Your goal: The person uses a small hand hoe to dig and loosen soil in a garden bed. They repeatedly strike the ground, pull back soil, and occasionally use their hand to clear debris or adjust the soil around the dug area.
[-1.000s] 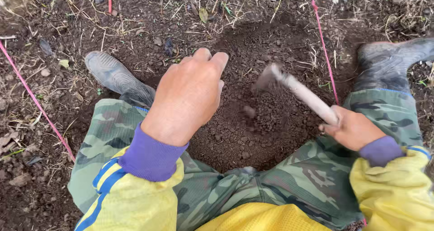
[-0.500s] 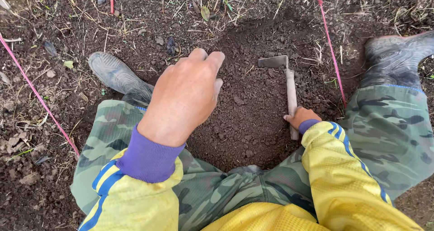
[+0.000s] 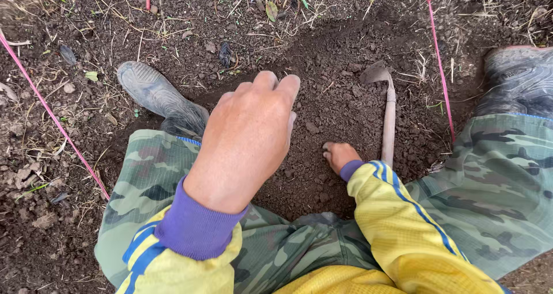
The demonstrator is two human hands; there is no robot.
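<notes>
My left hand [image 3: 247,135] hovers high over the dark loose soil [image 3: 340,69], back toward the camera and fingers together, curled downward. Its palm is hidden, so I cannot tell whether it holds anything. My right hand [image 3: 341,157] rests low on the soil between my knees with its fingertips pressed into the dirt, holding nothing. A small hand hoe [image 3: 388,118] with a pale wooden handle lies on the soil just right of that hand, blade pointing away from me. I wear yellow sleeves with purple cuffs and camouflage trousers.
My rubber boots stand at the left [image 3: 158,95] and right [image 3: 518,78] of the dug patch. A pink string [image 3: 52,115] runs diagonally at the left and another pink string [image 3: 439,58] at the right. Dry grass and stones lie around.
My right hand swung the hoe down, laid it on the soil and let go, then moved left onto the dirt. My left hand stayed raised, drifting slightly.
</notes>
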